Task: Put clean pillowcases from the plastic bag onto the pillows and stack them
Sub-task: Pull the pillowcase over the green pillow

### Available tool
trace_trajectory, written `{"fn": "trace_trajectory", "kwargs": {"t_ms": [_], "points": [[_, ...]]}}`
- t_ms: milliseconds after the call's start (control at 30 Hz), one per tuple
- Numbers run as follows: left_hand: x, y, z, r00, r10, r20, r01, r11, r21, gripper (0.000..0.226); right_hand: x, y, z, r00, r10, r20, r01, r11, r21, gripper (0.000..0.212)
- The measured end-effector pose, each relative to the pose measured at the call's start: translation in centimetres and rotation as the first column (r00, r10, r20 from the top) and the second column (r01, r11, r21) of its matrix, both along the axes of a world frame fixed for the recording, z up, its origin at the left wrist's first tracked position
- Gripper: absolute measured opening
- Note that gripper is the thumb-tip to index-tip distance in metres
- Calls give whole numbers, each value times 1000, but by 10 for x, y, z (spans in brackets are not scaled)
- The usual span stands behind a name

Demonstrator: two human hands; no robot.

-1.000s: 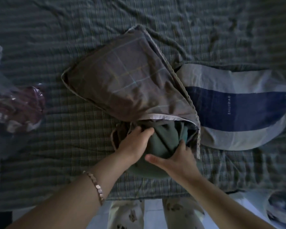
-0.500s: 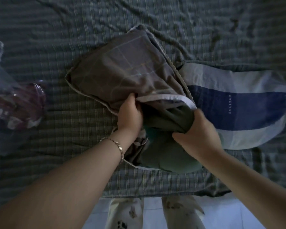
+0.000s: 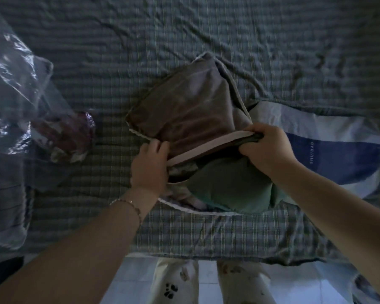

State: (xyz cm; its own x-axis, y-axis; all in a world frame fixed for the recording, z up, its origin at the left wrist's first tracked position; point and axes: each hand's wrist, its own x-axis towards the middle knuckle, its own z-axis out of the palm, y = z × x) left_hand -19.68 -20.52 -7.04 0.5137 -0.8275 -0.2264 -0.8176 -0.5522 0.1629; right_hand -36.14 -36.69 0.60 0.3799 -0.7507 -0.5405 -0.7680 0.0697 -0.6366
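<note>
Right grip on pillowcase hem, pillow beneath

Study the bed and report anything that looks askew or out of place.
The green pillow bulges out of the brown pillowcase, only partly covered. The case lies diagonally, overlapping the blue-striped pillow. The left hand and right hand hold its hem.

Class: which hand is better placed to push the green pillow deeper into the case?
Probably left. The right hand grips the raised hem of the case, holding the mouth open; the left hand holds the hem's low end, beside the exposed pillow.
</note>
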Motion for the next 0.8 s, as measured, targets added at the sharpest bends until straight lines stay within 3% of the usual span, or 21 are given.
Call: {"fn": "trace_trajectory", "kwargs": {"t_ms": [33,133,200,267,333,367,400,433,500,533,567,600,633,700,733,800], "points": [[5,-2,-3,998,60,37,-61,998,26,30,1,0,1,1000,-24,16,24,1000,4,29],[3,-5,-7,982,179,-61,-165,968,188,30,-1,-8,7,989,-145,18,144,989,36,34],[-4,6,-12,973,188,-133,-146,951,273,42,-4,-14,9,973,-228,16,227,972,61,33],[-13,29,-10,973,170,-158,-116,945,306,70,-6,-18,10,952,-307,2,306,948,90,33],[-23,52,-7,997,-77,29,73,992,100,82,-6,-20,10,929,-369,-16,368,922,123,35],[-29,61,-4,959,-246,143,259,962,-81,73,-5,-21,10,919,-394,-24,393,910,131,34],[-34,69,-2,889,-394,233,441,872,-210,60,-4,-20,9,910,-412,-32,413,900,141,34],[-38,80,-4,803,-517,296,584,781,-223,54,-3,-18,8,905,-424,-37,425,893,149,33],[-45,85,-3,652,-683,329,728,686,-17,47,-2,-17,5,904,-427,-41,428,892,149,34],[-48,84,3,633,-728,263,721,678,142,40,-2,-16,5,908,-418,-43,419,896,148,35],[-52,85,3,688,-714,128,666,691,281,38,-3,-13,3,911,-410,-50,413,900,141,35],[-53,82,6,754,-643,-132,640,674,369,42,-3,-10,2,910,-410,-60,414,900,137,34],[-53,78,11,710,-613,-347,702,586,404,40,-2,-6,1,904,-423,-65,428,892,142,29],[-62,73,24,588,-609,-532,809,434,397,32,0,4,0,866,-495,-70,499,843,203,30],[-70,71,29,530,-591,-608,845,422,327,33,2,10,-1,837,-543,-69,541,804,246,31],[-86,65,41,463,-492,-737,837,517,181,46,6,23,-5,779,-623,-68,607,723,330,34]]}}
